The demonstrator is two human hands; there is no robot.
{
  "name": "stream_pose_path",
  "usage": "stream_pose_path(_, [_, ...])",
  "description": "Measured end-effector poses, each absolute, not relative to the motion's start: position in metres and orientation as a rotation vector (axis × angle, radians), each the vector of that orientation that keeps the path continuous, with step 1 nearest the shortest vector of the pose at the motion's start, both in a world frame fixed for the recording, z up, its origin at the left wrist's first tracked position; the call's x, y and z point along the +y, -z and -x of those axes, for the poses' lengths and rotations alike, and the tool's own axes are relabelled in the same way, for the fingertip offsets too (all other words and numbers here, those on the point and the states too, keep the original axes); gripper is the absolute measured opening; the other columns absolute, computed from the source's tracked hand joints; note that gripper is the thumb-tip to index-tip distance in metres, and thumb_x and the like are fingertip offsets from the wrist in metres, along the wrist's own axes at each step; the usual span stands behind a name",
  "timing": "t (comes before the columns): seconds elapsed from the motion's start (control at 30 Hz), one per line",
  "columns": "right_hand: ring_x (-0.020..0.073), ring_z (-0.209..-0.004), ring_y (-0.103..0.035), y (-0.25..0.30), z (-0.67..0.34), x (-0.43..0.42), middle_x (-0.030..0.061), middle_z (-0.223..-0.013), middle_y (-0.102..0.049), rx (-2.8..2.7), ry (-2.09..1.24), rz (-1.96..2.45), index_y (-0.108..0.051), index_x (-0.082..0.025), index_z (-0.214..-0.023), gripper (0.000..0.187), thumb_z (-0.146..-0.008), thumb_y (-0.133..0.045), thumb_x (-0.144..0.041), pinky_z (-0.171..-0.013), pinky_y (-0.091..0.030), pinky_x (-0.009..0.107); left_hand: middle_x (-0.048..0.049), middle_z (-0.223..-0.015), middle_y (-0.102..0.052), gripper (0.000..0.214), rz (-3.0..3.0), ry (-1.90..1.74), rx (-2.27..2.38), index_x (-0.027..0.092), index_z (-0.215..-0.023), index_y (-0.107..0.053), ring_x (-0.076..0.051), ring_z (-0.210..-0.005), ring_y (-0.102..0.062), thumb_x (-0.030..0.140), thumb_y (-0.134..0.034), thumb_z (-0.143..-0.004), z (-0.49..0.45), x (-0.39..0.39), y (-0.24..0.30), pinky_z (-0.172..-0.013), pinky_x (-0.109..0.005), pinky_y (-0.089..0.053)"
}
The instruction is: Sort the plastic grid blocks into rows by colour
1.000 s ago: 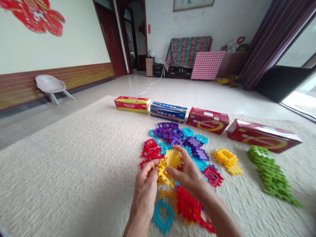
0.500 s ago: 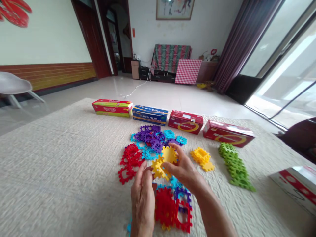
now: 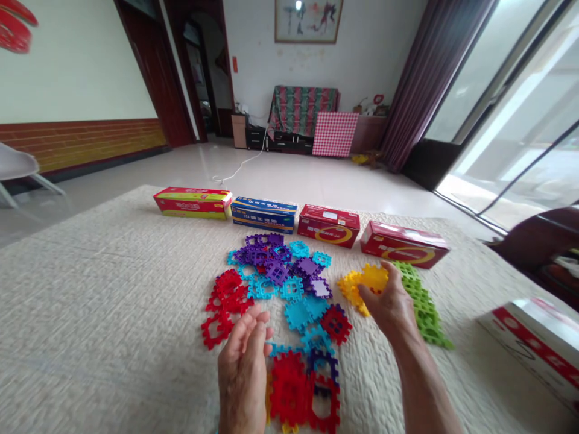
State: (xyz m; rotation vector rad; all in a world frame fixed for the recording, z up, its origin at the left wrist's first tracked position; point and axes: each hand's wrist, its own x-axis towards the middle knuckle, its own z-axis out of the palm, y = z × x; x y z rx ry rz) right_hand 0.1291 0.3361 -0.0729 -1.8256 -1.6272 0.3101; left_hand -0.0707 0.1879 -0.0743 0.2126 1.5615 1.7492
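My right hand is over the yellow pile at the right, its thumb and fingers around a yellow interlocking plastic tile. More yellow tiles lie beneath and beside it. My left hand is held above the cloth, fingers loosely bent, with nothing in it. Beside that hand are red tiles on the left and a stack of red tiles on the right. Turquoise tiles and a dark red tile lie between my hands. Purple tiles are heaped farther back.
Green tiles form a row right of my right hand. Across the back stand a red-and-yellow box, a blue box and two red boxes. A white-and-red box sits at the right on the quilted cloth.
My right hand has moved right with yellow tile material, from beside my left hand to the yellow pile. My left hand is now apart from it. The view has shifted slightly.
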Motion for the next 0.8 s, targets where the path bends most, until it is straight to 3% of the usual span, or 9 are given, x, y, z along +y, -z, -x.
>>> stream_pose_path(0.47, [0.0317, -0.096, -0.057, 0.088, -0.135, 0.343, 0.0163, -0.111, -0.056, -1.662, -0.127, 1.862, -0.046, -0.013, -0.131, 0.07, -0.069, -0.054, -0.046, -0.082, -0.046, 0.044, -0.0097, -0.097, -0.072, 0.05, -0.159, -1.831, 1.57, 0.015, -0.104, -0.069, -0.015, -0.074, -0.065, 0.04, -0.075, -0.061, 0.082, 0.187, 0.074, -0.065, -0.027, -0.049])
stream_pose_path(0.8, [0.0342, -0.108, -0.056, 0.085, -0.125, 0.341, 0.0226, -0.121, -0.054, -1.832, -0.189, 1.814, -0.037, -0.005, -0.137, 0.08, -0.075, -0.047, -0.054, -0.091, -0.045, 0.045, -0.0083, -0.092, -0.072, 0.046, -0.098, -1.87, 1.514, 0.014, -0.102, -0.069, -0.012, -0.068, -0.063, 0.036, -0.075, -0.062, 0.085, 0.187, 0.072, -0.061, -0.024, -0.048])
